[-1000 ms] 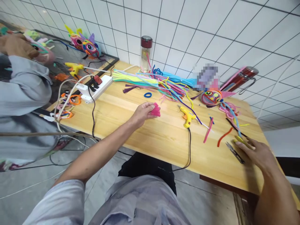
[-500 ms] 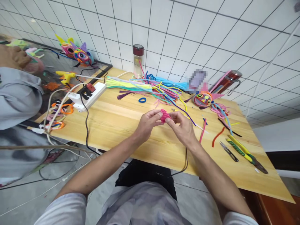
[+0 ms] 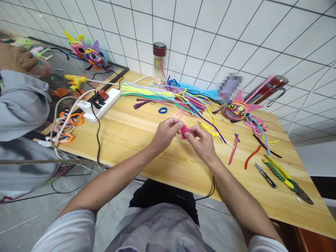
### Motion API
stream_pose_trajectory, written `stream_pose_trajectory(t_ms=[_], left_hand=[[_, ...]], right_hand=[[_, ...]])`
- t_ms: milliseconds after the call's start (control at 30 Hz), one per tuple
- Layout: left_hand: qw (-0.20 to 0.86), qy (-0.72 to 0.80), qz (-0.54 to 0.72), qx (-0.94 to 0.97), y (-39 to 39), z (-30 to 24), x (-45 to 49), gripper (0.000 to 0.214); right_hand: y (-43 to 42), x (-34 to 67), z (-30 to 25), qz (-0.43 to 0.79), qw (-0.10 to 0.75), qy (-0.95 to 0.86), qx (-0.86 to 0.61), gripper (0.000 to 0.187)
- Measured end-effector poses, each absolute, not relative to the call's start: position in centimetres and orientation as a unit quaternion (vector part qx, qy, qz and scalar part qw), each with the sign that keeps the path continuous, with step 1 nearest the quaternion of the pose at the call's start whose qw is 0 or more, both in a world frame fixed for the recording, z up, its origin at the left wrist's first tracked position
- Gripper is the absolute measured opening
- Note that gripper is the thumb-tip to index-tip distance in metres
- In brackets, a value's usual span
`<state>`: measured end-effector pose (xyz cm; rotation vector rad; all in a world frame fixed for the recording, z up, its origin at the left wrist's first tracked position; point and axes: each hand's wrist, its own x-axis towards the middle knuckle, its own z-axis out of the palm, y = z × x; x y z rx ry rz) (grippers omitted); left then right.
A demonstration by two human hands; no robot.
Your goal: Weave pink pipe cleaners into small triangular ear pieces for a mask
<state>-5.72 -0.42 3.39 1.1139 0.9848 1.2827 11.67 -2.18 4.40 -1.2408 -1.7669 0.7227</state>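
A small bright pink piece with fuzzy ridges, like coiled pipe cleaner (image 3: 184,132), is held up over the wooden table between both hands. My right hand (image 3: 202,142) pinches it from the right with thumb and fingers. On the opposite side, my left hand (image 3: 167,132) has its thumb and fingertips pressed together at the piece's upper left edge. Just beyond the right hand lies a yellow glue gun (image 3: 210,129), partly hidden by it. A blue ring (image 3: 162,110) rests farther back on the table.
Bundled pipe cleaners (image 3: 147,92) lie along the back, near a glass bottle (image 3: 159,64). Pliers (image 3: 287,178), snips (image 3: 265,175) and a decorated fish-like figure (image 3: 235,110) are at right. A power strip (image 3: 105,108) with cords stands left, beside another person's sleeve (image 3: 22,101).
The pink piece has been turned to a more upright angle. My left fingers have shifted to its upper edge. The view has swung slightly, and more of the glue gun shows.
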Motion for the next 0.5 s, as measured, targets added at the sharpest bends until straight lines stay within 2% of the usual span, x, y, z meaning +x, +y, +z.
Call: stream_pose_trajectory(t_ms=[200,400,500], left_hand=[[0.532,0.416,0.524,0.519,0.0,2.7,-5.2,0.029],[0.608,0.377,0.496,0.492,0.4,1.9,-5.6,0.040],[0.612,0.382,0.483,0.497,0.6,1.5,-5.7,0.036]], right_hand=[[-1.9,12.4,3.0,0.304,0.421,-0.685,-0.512,0.016],[-1.4,13.0,1.7,0.387,0.456,-0.622,-0.506,0.025],[-1.3,13.0,1.3,0.411,0.453,-0.615,-0.498,0.031]])
